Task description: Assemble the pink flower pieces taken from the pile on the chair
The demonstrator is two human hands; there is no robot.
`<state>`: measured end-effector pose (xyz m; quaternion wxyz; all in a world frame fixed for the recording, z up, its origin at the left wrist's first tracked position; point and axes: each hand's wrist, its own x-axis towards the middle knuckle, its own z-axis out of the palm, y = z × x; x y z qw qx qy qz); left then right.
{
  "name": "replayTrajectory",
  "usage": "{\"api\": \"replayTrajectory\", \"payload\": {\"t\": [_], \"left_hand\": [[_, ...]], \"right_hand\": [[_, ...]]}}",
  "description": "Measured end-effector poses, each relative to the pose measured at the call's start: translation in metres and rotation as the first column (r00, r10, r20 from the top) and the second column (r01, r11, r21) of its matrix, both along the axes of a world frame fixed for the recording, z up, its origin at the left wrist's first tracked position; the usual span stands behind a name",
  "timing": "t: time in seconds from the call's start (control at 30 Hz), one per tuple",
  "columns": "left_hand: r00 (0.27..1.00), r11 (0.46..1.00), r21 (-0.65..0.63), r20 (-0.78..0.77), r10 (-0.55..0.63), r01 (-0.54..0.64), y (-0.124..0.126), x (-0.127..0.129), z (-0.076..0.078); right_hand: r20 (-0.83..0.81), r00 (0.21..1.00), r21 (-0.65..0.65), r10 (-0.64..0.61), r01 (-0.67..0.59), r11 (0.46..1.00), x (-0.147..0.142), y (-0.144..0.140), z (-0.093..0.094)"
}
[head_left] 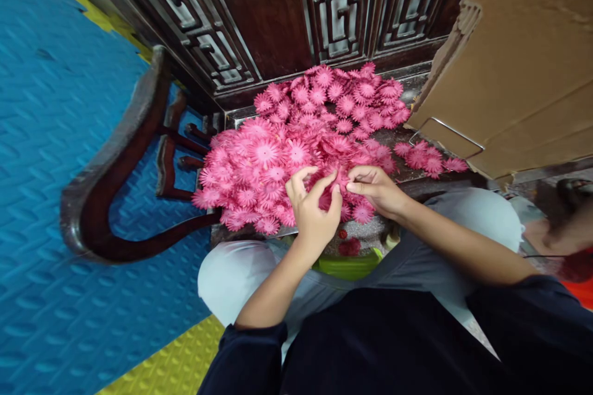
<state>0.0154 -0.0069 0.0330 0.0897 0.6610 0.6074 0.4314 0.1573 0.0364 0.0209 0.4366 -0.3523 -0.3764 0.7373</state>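
Observation:
Between my two hands is a pink artificial flower (341, 179), held over the front of a large heap. My left hand (315, 203) pinches its left side between thumb and fingertips. From the right, my right hand (374, 188) grips the other edge with thumb and forefinger. The heap of pink artificial flowers (266, 154) spreads over the dark wooden seat (407, 188), with many-petalled discs lying on one another. A smaller cluster of the same flowers (424, 157) lies to the right. Fingers partly cover the held flower.
A carved wooden backrest (278, 12) rises behind the heap. On the left curves a wooden armrest (92, 197), above blue foam matting (46, 228). A torn cardboard box (523, 62) stands at right. Below my hands is a green plastic item (347, 265) between my knees.

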Motion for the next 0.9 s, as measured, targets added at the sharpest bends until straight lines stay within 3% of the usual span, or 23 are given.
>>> {"api": "replayTrajectory", "payload": {"t": [0.07,0.17,0.3,0.57,0.9], "left_hand": [[0.998,0.998,-0.027,0.032,-0.053,0.054,0.000,0.000,0.001],[0.960,0.982,-0.078,0.238,-0.150,0.173,0.003,0.000,0.001],[0.863,0.971,-0.112,0.489,-0.130,0.210,0.004,0.001,0.000],[0.879,0.975,-0.066,0.448,-0.161,0.212,0.005,0.001,0.000],[0.820,0.953,-0.119,0.546,-0.172,0.279,0.010,-0.004,-0.001]], "right_hand": [[-0.013,1.000,0.012,0.018,-0.018,1.000,0.000,0.000,-0.001],[-0.033,0.999,0.010,0.024,-0.024,1.000,0.001,0.000,-0.001],[-0.051,0.997,0.000,0.051,-0.051,0.999,0.003,0.002,0.000],[-0.036,0.997,-0.052,0.062,-0.064,0.997,0.000,0.003,-0.003],[0.025,0.998,-0.014,0.064,-0.064,0.998,0.003,0.006,-0.010]]}}
